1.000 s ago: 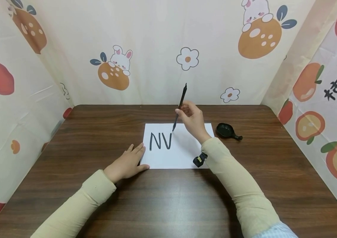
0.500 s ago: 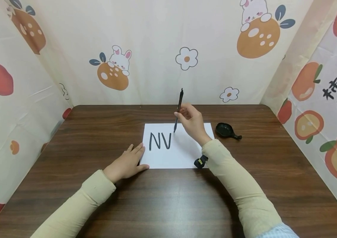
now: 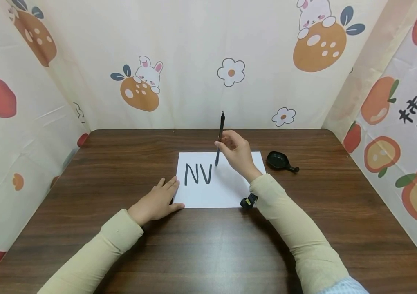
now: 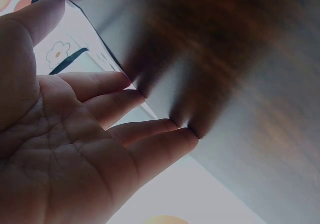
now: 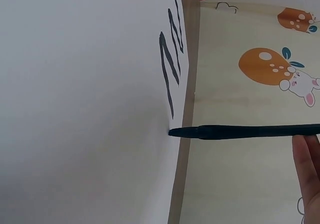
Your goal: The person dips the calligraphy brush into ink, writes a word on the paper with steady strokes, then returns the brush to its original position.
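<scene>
A white sheet of paper (image 3: 212, 198) lies on the brown table, with dark strokes (image 3: 198, 174) shaped like N and V on its left half. My right hand (image 3: 238, 154) pinches a black brush (image 3: 221, 127) between thumb and fingers, held nearly upright. In the right wrist view the tip of the brush (image 5: 225, 132) meets the paper just past the last stroke. My left hand (image 3: 157, 202) rests on the paper's left edge, its fingers spread. The left wrist view shows the palm of the left hand (image 4: 65, 149) with its fingertips on the surface.
Right of the paper sits a small black dish (image 3: 278, 160) with a short handle. The wooden table (image 3: 208, 253) ends at a printed curtain (image 3: 193, 49) behind, with more printed cloth on both sides. A black wrist camera (image 3: 248, 201) hangs under the right forearm.
The brush has come down and slightly right, from above the end of the V to the paper beside it, and stands more upright. My left hand has stayed in place.
</scene>
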A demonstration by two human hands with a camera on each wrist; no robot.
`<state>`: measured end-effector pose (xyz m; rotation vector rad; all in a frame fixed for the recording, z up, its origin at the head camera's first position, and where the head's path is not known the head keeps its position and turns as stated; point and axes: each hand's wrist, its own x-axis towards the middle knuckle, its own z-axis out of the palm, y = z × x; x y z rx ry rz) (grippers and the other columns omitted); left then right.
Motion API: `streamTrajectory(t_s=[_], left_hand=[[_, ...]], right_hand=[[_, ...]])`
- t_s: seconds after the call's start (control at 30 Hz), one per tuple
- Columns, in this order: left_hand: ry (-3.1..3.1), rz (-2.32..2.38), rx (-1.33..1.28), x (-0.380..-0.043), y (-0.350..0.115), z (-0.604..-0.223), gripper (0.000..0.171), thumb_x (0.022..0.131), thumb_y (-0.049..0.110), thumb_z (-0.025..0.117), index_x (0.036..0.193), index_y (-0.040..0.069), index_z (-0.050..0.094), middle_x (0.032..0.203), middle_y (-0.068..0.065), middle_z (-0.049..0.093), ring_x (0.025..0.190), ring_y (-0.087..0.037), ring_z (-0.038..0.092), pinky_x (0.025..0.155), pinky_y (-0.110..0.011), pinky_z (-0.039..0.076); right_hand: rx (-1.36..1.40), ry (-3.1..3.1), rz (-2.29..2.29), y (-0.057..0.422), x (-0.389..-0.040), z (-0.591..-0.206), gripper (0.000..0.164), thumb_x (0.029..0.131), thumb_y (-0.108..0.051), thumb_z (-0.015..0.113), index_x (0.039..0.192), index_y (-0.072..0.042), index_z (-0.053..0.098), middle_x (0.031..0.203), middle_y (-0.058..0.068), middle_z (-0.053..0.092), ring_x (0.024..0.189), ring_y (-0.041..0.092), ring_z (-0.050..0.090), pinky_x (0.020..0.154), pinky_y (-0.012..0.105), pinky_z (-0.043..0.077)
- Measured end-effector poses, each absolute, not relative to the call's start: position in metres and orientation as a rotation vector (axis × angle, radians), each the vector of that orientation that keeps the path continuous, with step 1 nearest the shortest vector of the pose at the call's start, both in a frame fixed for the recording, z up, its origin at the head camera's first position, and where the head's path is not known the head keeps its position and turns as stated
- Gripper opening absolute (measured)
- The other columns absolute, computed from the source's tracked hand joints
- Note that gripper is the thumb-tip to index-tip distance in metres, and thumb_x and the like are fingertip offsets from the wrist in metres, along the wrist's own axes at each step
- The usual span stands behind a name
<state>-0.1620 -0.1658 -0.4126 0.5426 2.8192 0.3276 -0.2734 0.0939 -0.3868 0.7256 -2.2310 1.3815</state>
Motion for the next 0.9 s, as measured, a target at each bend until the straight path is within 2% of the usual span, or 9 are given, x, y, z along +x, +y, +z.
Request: streamTrajectory(t_s=[0.4,0.7,0.9], left_hand=[[2.818,0.330,0.536,-0.162,-0.166,-0.413,0.078,0.096,0.045,0.060,0.150,-0.004,0.033,0.160,-0.022,0.025,0.142,-0.056,0.022,0.109,-0.068,0.031],[2.814,0.326,0.537,-0.162,-0.165,-0.412,0.078,0.095,0.045,0.060,0.150,-0.005,0.033,0.160,-0.022,0.025,0.142,-0.056,0.023,0.109,-0.068,0.031],[2.815,0.320,0.542,-0.161,-0.165,-0.411,0.078,0.095,0.045,0.060,0.149,-0.005,0.034,0.159,-0.023,0.026,0.141,-0.056,0.024,0.109,-0.067,0.031]], right_hand=[[0.734,-2.282,1.359,0.096,-0.266,-0.386,0.019,0.092,-0.016,0.070,0.107,-0.008,0.064,0.092,0.008,0.067,0.082,0.017,0.062,0.075,0.030,0.056],[0.750,-2.310,1.365,0.097,-0.259,-0.386,0.018,0.091,-0.016,0.071,0.106,-0.010,0.064,0.090,0.006,0.067,0.080,0.015,0.062,0.073,0.027,0.055],[0.770,-2.308,1.366,0.099,-0.255,-0.386,0.018,0.091,-0.015,0.071,0.106,-0.006,0.065,0.088,0.007,0.067,0.077,0.014,0.060,0.072,0.026,0.055]])
